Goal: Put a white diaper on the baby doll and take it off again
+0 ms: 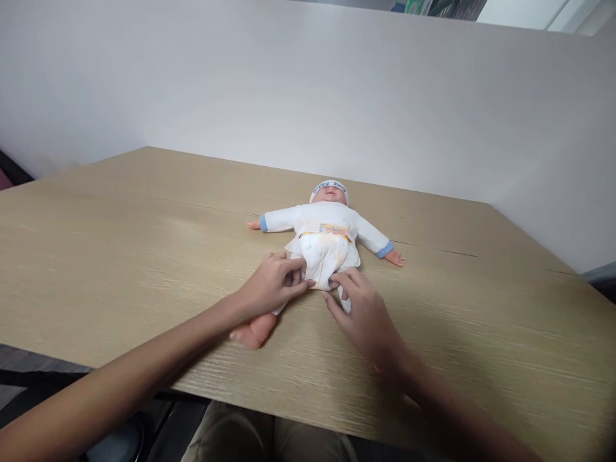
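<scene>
A baby doll (283, 219) in a white top with blue cuffs and a printed white cap lies on its back, head away from me and arms spread. Around its hips is a white diaper (323, 253) with a colored print at the waist. At the left leg edge of the diaper, my left hand (279, 282) is closed in a pinch. My right hand (359, 305) pinches the diaper at the other leg edge, thumb and fingers curled. One bare doll foot shows below my left wrist; my right hand covers the other leg's lower part.
The doll lies on a light wooden table (144, 256) with thin seams in its top. Behind it stands a pale wall or partition (289, 90). My legs are below the table's near edge.
</scene>
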`<state>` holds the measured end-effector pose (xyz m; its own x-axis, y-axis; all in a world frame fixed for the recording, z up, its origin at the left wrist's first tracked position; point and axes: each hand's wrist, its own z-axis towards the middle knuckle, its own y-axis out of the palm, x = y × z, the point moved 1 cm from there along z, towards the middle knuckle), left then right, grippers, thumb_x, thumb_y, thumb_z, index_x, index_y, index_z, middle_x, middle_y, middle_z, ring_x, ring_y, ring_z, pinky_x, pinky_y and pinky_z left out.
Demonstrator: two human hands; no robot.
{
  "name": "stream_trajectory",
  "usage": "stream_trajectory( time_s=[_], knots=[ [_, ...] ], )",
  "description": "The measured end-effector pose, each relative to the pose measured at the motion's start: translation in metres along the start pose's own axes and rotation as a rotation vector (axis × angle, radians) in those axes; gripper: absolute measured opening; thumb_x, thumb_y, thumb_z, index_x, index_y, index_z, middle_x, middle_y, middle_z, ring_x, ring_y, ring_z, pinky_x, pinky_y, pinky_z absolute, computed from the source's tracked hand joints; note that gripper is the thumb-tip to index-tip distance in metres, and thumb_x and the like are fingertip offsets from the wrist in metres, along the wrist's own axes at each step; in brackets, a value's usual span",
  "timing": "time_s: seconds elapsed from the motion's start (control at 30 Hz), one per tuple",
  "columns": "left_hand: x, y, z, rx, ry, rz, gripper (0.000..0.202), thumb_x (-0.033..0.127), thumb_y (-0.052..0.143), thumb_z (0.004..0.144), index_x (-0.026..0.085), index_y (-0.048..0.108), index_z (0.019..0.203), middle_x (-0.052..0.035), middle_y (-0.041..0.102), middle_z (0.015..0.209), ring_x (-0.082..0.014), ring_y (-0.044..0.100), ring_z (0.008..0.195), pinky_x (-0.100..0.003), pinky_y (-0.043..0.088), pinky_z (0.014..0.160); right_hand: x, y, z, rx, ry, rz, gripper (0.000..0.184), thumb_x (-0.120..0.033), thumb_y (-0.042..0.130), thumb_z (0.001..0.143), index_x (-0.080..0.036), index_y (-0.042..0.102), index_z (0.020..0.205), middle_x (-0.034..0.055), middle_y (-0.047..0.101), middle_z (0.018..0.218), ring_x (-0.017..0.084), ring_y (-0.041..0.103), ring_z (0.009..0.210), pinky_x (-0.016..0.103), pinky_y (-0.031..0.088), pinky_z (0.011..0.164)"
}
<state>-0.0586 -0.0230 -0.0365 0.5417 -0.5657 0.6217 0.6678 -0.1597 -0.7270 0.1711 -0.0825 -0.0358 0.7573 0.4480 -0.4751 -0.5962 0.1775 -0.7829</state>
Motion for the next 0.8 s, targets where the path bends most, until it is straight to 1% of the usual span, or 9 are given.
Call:
stream_trajectory(
  time_s=[0.07,0.17,0.23,0.3,0.37,0.43,0.53,0.67,0.8],
  knots=[
    [0.002,0.000,-0.003,0.015,0.027,-0.016,0.036,0.047,0.071,0.105,0.022,0.059,0.082,-0.0023,0.069,0.085,-0.0263,0.061,0.092,-0.041,0.040,0.091,-0.001,0.000,-0.002,0.002,-0.009,0.018,0.011,-0.022,0.065,0.103,-0.022,0.067,0.114,0.0116,0.071,0.119,0.028,0.070,0.100,0.040,0.054,0.086],
    [0.004,-0.001,-0.006,0.053,0.064,-0.088,0.027,0.044,0.071,0.104,0.022,0.064,0.090,-0.0069,0.072,0.114,-0.0285,0.064,0.109,-0.044,0.044,0.101,-0.003,-0.001,-0.004,0.004,-0.007,0.047,0.010,-0.022,0.064,0.104,-0.024,0.066,0.114,0.0125,0.071,0.128,0.029,0.069,0.104,0.043,0.055,0.091],
    [0.005,-0.001,-0.006,0.072,0.074,-0.136,0.021,0.043,0.072,0.104,0.023,0.068,0.097,-0.0097,0.068,0.132,-0.0305,0.063,0.122,-0.045,0.046,0.108,-0.004,-0.002,-0.004,0.004,-0.001,0.061,0.009,-0.023,0.063,0.105,-0.024,0.066,0.113,0.0123,0.072,0.128,0.030,0.069,0.106,0.044,0.055,0.093],
    [0.005,-0.001,-0.005,0.077,0.089,-0.156,0.020,0.042,0.071,0.104,0.023,0.069,0.098,-0.0104,0.067,0.138,-0.0312,0.063,0.126,-0.046,0.046,0.111,-0.004,-0.001,-0.004,0.004,0.006,0.055,0.010,-0.025,0.063,0.105,-0.024,0.066,0.114,0.0120,0.074,0.125,0.031,0.069,0.106,0.045,0.054,0.094],
    [0.005,-0.001,-0.004,0.069,0.107,-0.159,0.023,0.043,0.069,0.105,0.023,0.066,0.095,-0.0099,0.069,0.131,-0.0305,0.064,0.122,-0.045,0.047,0.109,-0.005,0.000,-0.004,0.007,0.016,0.031,0.012,-0.027,0.064,0.104,-0.024,0.065,0.116,0.0117,0.076,0.117,0.032,0.068,0.105,0.045,0.054,0.093],
    [0.005,-0.001,-0.003,0.045,0.106,-0.149,0.028,0.045,0.067,0.106,0.023,0.061,0.089,-0.0079,0.071,0.116,-0.0287,0.064,0.111,-0.042,0.048,0.102,-0.005,0.001,-0.005,0.015,0.027,0.005,0.013,-0.029,0.064,0.104,-0.023,0.065,0.115,0.0109,0.076,0.108,0.032,0.068,0.102,0.044,0.053,0.090],
    [0.003,-0.001,-0.001,0.011,0.067,-0.128,0.032,0.048,0.067,0.105,0.023,0.058,0.086,-0.0038,0.067,0.094,-0.0264,0.060,0.097,-0.039,0.046,0.093,-0.005,0.002,-0.005,0.022,0.055,-0.006,0.013,-0.033,0.065,0.103,-0.024,0.064,0.112,0.0092,0.073,0.099,0.030,0.068,0.094,0.042,0.052,0.083],
    [-0.002,0.000,-0.001,0.025,-0.002,-0.175,0.030,0.047,0.073,0.099,0.022,0.059,0.090,-0.0015,0.063,0.089,-0.0236,0.056,0.089,-0.035,0.041,0.083,-0.004,0.001,-0.002,0.035,0.159,0.055,0.018,-0.037,0.068,0.098,-0.024,0.061,0.110,0.0056,0.069,0.093,0.026,0.067,0.084,0.037,0.049,0.075],
    [-0.011,0.004,-0.002,0.054,-0.089,-0.411,0.032,0.043,0.081,0.094,0.024,0.056,0.104,0.0022,0.056,0.088,-0.0180,0.049,0.080,-0.031,0.038,0.074,0.002,-0.003,0.003,0.072,0.279,0.205,0.032,-0.040,0.073,0.094,-0.025,0.055,0.116,0.0045,0.075,0.097,0.022,0.064,0.073,0.035,0.047,0.068]
  ],
)
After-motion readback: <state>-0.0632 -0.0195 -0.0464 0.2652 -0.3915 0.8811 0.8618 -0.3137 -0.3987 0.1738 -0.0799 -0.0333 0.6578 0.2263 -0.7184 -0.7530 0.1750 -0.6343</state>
